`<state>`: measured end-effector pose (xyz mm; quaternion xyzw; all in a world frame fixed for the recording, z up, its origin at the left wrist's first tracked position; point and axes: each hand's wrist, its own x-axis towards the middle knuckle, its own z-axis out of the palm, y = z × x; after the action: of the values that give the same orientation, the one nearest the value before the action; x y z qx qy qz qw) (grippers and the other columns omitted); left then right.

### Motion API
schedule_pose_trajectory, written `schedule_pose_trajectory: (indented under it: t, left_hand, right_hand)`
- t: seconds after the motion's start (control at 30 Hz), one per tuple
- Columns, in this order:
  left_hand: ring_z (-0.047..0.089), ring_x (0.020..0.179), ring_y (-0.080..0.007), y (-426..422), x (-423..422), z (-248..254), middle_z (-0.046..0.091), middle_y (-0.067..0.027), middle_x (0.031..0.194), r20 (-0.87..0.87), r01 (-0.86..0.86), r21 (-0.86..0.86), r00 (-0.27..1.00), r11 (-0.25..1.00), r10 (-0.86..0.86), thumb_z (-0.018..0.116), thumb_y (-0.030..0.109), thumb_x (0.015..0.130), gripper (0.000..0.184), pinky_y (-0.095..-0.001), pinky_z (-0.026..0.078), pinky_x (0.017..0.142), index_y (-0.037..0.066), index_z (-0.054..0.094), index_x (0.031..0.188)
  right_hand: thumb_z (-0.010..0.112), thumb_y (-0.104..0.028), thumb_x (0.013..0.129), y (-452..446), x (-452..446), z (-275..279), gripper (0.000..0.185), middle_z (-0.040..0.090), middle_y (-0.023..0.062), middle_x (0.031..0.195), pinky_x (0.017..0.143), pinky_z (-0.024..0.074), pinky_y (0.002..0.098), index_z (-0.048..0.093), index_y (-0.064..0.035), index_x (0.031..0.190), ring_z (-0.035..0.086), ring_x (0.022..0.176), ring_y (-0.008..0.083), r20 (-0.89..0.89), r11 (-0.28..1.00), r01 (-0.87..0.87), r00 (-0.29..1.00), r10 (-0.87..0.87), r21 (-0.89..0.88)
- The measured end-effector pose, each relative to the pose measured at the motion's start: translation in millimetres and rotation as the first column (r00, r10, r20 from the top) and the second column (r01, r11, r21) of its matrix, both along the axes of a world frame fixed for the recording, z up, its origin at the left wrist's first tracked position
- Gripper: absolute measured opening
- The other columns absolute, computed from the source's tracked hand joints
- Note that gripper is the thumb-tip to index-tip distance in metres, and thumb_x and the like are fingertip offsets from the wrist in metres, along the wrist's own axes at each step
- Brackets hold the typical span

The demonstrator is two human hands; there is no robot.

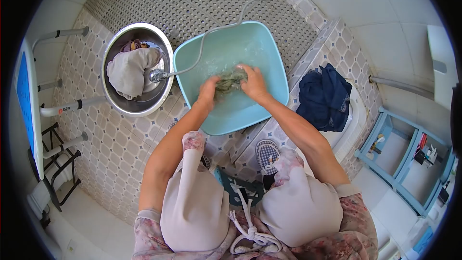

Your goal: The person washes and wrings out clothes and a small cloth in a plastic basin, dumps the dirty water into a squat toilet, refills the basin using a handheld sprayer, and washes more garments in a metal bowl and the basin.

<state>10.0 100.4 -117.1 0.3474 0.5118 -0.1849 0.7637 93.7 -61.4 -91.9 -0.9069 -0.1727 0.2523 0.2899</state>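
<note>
A light blue square basin (pixel 190 50) with water in it stands on the floor in front of me. My left hand (pixel 210 90) grips the left end of a wet green cloth (pixel 229 83), low in the basin. At the cloth's other end, my right hand (pixel 253 83) has its fingers closed round the fabric. A grey hose crosses over the basin's rim to a shower head (pixel 158 75), which lies in a steel bowl (pixel 107 91) to the left. Pale fabric (pixel 129 73) is bunched in that bowl, with a darker patterned piece behind it.
Dark blue clothing (pixel 325 97) lies over a white toilet (pixel 355 115) on the right. A blue shelf (pixel 398 178) with small items stands at far right. Perforated grey matting (pixel 192 0) covers the floor behind the basin. A black metal rack (pixel 72 163) is at left.
</note>
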Motion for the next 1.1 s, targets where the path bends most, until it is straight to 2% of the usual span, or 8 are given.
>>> schedule_pose_trajectory:
  t: [0.13, 0.3, 0.53, 0.6, 0.7, 0.93, 1.03, 1.1]
  left_hand:
    - [0.062, 0.102, -0.0213, -8.5, 1.9, 11.5, 0.061, -0.0061, 0.118, 0.191, -0.083, -0.323, 0.97, 0.943, 0.151, 0.048, 0.043, 0.098, 0.044, -0.0384, 0.052, 0.084, 0.013, 0.053, 0.129]
    - [0.063, 0.086, -0.0228, -10.4, 1.9, 18.9, 0.063, -0.0068, 0.102, 0.269, -0.157, -0.376, 0.925, 0.913, 0.27, 0.052, 0.045, 0.096, 0.039, -0.0381, 0.053, 0.075, 0.013, 0.056, 0.118]
    - [0.064, 0.082, -0.0241, -11.5, -13.3, 4.9, 0.064, -0.0091, 0.097, 0.382, -0.165, -0.525, 0.831, 0.835, 0.405, 0.053, 0.04, 0.096, 0.034, -0.0384, 0.054, 0.076, 0.009, 0.06, 0.108]
    - [0.064, 0.082, -0.0238, -16.9, -1.1, 58.7, 0.064, -0.0102, 0.095, 0.206, -0.266, -0.368, 0.911, 0.891, 0.357, 0.052, 0.038, 0.096, 0.032, -0.0383, 0.054, 0.075, 0.008, 0.062, 0.104]
    - [0.064, 0.083, -0.0219, -29.4, 3.9, 58.0, 0.064, -0.0088, 0.096, 0.082, -0.261, -0.208, 0.956, 0.943, 0.283, 0.052, 0.033, 0.096, 0.028, -0.0395, 0.053, 0.074, 0.007, 0.061, 0.102]
    - [0.062, 0.093, -0.0229, -19.8, -10.1, 34.6, 0.059, -0.0091, 0.114, 0.192, -0.095, 0.066, 0.978, 0.993, 0.08, 0.06, 0.02, 0.09, 0.037, -0.0387, 0.053, 0.074, 0.006, 0.05, 0.123]
    - [0.06, 0.1, -0.0248, -13.8, -12.1, 26.9, 0.057, -0.0113, 0.118, 0.243, -0.125, 0.333, 0.969, 0.935, 0.043, 0.067, 0.012, 0.082, 0.057, -0.0374, 0.052, 0.079, 0.003, 0.042, 0.133]
    - [0.058, 0.105, -0.0266, -13.0, -12.6, 19.0, 0.056, -0.0128, 0.121, 0.291, -0.185, 0.503, 0.956, 0.844, 0.036, 0.07, 0.006, 0.076, 0.071, -0.0373, 0.051, 0.085, 0.002, 0.037, 0.139]
  right_hand:
    - [0.066, -0.014, 0.076, 19.1, -21.4, 48.3, 0.028, 0.056, 0.0179, 0.098, 0.086, 0.049, 0.0433, 0.064, -0.0149, 0.104, 0.058, 0.097, 0.038, -0.06, 0.949, -0.036, 0.997, 0.058, 0.312]
    - [0.07, -0.017, 0.077, 49.9, -50.2, 115.9, 0.02, 0.059, 0.015, 0.09, 0.075, 0.0517, 0.0416, 0.062, -0.0099, 0.094, 0.062, 0.083, 0.0346, 0.044, 0.941, -0.187, 0.982, 0.183, 0.281]
    - [0.059, -0.026, 0.088, 63.4, -48.2, 83.5, 0.023, 0.065, 0.0195, 0.083, 0.063, 0.0533, 0.0479, 0.06, -0.0029, 0.088, 0.065, 0.071, 0.0393, 0.342, 0.956, -0.224, 0.928, 0.15, 0.187]
    - [0.054, -0.026, 0.09, 60.2, -32.8, 72.1, 0.023, 0.066, 0.0208, 0.084, 0.065, 0.0534, 0.0486, 0.061, -0.004, 0.088, 0.065, 0.072, 0.0402, 0.305, 0.97, -0.192, 0.942, 0.139, 0.152]
    - [0.05, -0.028, 0.092, 34.5, 1.5, 28.7, 0.026, 0.066, 0.0214, 0.082, 0.068, 0.053, 0.0505, 0.062, -0.0048, 0.09, 0.065, 0.073, 0.0417, 0.21, 0.989, -0.146, 0.968, 0.138, 0.02]
    - [0.051, -0.035, 0.093, -6.8, 6.5, 0.5, 0.034, 0.065, 0.0212, 0.101, 0.084, 0.0482, 0.052, 0.062, -0.005, 0.104, 0.062, 0.098, 0.0402, -0.005, 0.93, -0.093, 0.995, 0.098, -0.356]
    - [0.054, -0.036, 0.092, -8.4, 1.8, 24.6, 0.04, 0.062, 0.0213, 0.111, 0.089, 0.0466, 0.0501, 0.059, -0.0039, 0.115, 0.059, 0.107, 0.0398, 0.172, 0.818, -0.256, 0.904, 0.391, -0.516]
    - [0.059, -0.036, 0.089, -4.9, 6.6, 24.9, 0.043, 0.063, 0.0213, 0.11, 0.089, 0.0469, 0.0476, 0.059, -0.0033, 0.117, 0.059, 0.105, 0.0395, 0.218, 0.868, -0.327, 0.878, 0.425, -0.375]
